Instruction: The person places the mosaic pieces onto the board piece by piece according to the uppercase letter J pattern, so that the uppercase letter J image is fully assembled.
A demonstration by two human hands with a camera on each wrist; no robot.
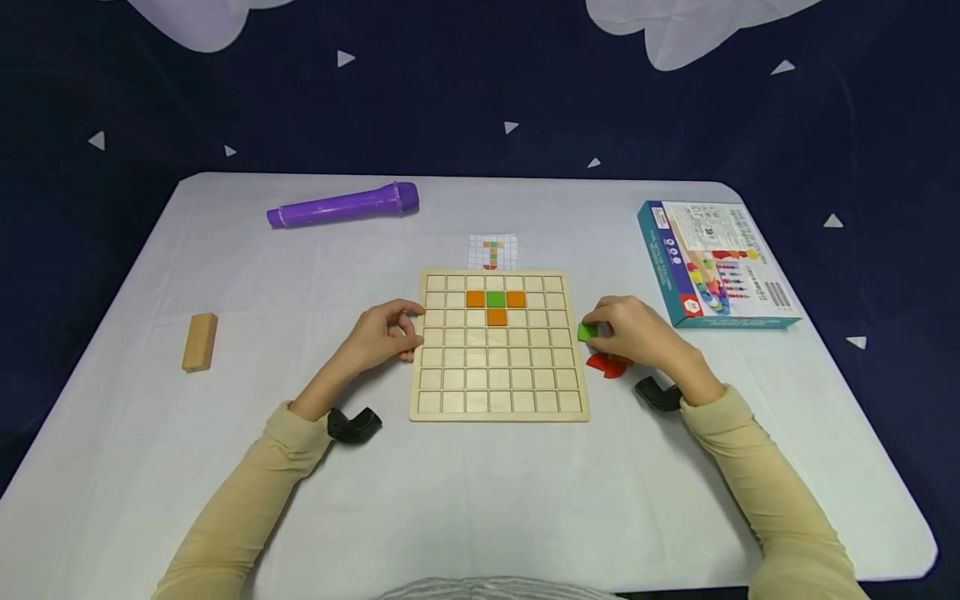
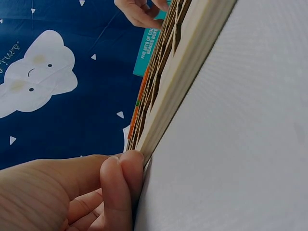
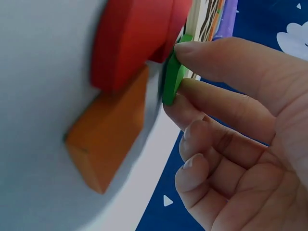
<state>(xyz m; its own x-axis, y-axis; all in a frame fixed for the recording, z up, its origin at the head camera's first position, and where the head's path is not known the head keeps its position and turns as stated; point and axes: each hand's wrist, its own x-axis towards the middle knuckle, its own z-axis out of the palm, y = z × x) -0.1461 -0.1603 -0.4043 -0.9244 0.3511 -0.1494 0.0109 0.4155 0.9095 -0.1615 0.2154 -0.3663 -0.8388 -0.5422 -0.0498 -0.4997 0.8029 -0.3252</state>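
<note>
A wooden grid board (image 1: pixel 459 380) lies flat, with orange tiles (image 1: pixel 475 299) and a green tile (image 1: pixel 496 299) set in its upper cells. My left hand (image 1: pixel 381 333) rests its thumb and index fingertips against the board's left edge; the left wrist view shows the fingertips at the board's side (image 2: pixel 166 108). Right of the board, my right hand (image 1: pixel 633 333) pinches a green tile (image 3: pixel 174 79) between thumb and fingers. Close to that hand are red curved pieces (image 3: pixel 127 45) and an orange tile (image 3: pixel 110 132), mostly hidden under it in the head view.
A small pattern card (image 1: pixel 492 252) lies behind the board. Farther back left is a purple microphone-shaped tube (image 1: pixel 341 207). A wooden block (image 1: pixel 199 342) stands at the left, and a printed box (image 1: pixel 720 265) at the right. Black wrist devices (image 1: pixel 355 426) sit by both cuffs.
</note>
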